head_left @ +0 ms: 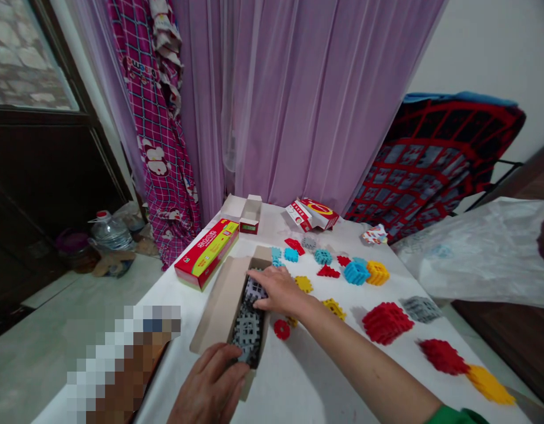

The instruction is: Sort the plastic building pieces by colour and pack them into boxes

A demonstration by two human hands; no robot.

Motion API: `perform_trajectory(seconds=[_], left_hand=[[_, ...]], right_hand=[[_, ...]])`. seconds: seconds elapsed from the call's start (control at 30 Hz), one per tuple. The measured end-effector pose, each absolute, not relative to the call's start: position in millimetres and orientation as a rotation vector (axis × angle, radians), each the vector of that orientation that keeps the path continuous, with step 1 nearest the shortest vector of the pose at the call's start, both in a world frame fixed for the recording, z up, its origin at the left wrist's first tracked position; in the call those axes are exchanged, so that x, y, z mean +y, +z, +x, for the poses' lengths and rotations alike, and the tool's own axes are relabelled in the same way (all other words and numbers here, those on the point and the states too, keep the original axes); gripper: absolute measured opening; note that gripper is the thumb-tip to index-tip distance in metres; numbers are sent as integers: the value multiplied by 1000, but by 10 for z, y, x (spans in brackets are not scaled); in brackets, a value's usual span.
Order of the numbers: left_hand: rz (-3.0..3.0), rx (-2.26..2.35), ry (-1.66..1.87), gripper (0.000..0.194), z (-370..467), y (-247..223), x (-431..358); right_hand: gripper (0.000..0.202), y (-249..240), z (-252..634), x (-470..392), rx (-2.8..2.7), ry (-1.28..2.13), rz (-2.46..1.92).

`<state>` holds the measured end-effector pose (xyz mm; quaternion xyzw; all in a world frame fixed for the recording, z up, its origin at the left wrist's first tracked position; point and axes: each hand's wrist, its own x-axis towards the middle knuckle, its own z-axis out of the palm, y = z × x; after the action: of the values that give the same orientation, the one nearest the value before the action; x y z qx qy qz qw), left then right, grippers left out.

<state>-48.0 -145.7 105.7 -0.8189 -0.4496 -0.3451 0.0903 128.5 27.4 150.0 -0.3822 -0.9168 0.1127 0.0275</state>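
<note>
The grey blocks (247, 330) are held in the open box (218, 303), its long axis near twelve-to-six, with the right hand (283, 291) at two o'clock, digits apart, and the nearer left hand (207, 383) at seven, whose grip cannot be told.

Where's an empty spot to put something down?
Up front, the table is bare between the box of grey pieces and the right arm. A smaller gap sits between the back carton and crumpled red box. Past the arm, red, blue and yellow pieces crowd it.
</note>
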Motion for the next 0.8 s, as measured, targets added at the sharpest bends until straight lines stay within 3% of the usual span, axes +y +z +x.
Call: perform_trajectory(seconds=[0.17,0.57,0.8], left_hand=[[-2449,-1327,-1031,20,-494,1013,-1465],[-2429,-1262,-1006,20,-533,975,-1426],[-2402,-1231,-1029,19,-552,952,-1388]], right_hand=[[82,1535,1333,332,-2787,355,-1248],[76,1540,1251,541,-2706,152,-1236],[44,1640,1617,339,-2640,165,-1293]])
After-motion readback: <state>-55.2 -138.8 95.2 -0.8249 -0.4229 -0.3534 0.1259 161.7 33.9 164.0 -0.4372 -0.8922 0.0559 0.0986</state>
